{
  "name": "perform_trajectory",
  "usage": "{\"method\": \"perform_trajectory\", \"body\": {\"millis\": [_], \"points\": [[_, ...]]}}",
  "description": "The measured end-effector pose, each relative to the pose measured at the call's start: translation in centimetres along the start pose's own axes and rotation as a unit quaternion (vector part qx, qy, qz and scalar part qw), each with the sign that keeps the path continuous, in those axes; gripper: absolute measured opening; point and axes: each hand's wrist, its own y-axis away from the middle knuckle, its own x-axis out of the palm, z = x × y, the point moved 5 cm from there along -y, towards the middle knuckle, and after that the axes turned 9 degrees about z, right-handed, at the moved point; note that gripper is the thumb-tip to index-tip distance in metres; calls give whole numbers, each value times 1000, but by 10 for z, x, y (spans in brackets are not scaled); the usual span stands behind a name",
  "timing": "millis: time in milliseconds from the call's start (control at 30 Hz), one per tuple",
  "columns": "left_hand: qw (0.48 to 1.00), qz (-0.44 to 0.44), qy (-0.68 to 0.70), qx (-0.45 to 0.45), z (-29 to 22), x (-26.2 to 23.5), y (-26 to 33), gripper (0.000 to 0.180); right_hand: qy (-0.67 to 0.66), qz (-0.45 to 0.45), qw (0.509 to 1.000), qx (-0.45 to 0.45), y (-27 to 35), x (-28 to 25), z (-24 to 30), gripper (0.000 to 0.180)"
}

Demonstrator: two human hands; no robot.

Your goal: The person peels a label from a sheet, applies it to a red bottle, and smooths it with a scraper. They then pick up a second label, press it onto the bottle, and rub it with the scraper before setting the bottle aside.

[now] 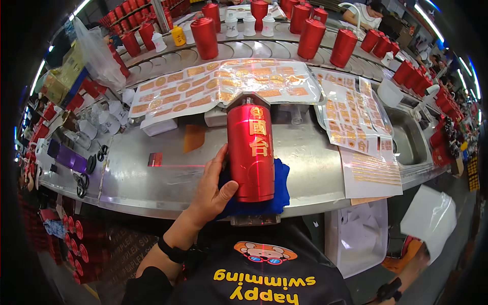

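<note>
A red bottle [249, 175] with gold raised characters lies tilted on a blue cloth [282, 185] at the bench's front edge; its dark cap end points away from me. My left hand [211, 185] holds it by the left side, thumb over the front and fingers along the edge. Thin red light lines cross the bottle. Low at the right, my right hand [416, 252] is mostly hidden behind a glossy white sheet [429, 221] that it holds in the air. Its fingers do not show clearly.
Sheets of gold stickers [203, 91] lie behind the bottle, more sticker sheets [351, 112] at right. Red bottles [204, 38] stand on a curved conveyor [244, 49]. A sink [410, 137], a white bin [356, 236] and a purple flask [71, 156] are around; a co-worker [368, 15] sits beyond.
</note>
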Motion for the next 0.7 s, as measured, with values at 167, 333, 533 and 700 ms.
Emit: {"method": "perform_trajectory", "body": {"millis": [167, 333, 533, 700], "points": [[1000, 4, -19, 16, -3, 0, 3, 94, 110, -186, 969, 118, 46, -116, -40, 27], [965, 8, -252, 68, -33, 10, -3, 107, 254, -55, 965, 28, 54, 53, -49, 31], [963, -21, -261, 71, -16, 12, 0, 110, 387, 466, 789, -108, 109, 440, -72, 36], [978, -9, -204, 33, -4, 8, 2, 110, 488, 666, 503, -255, 139, 637, -217, 32]]}}
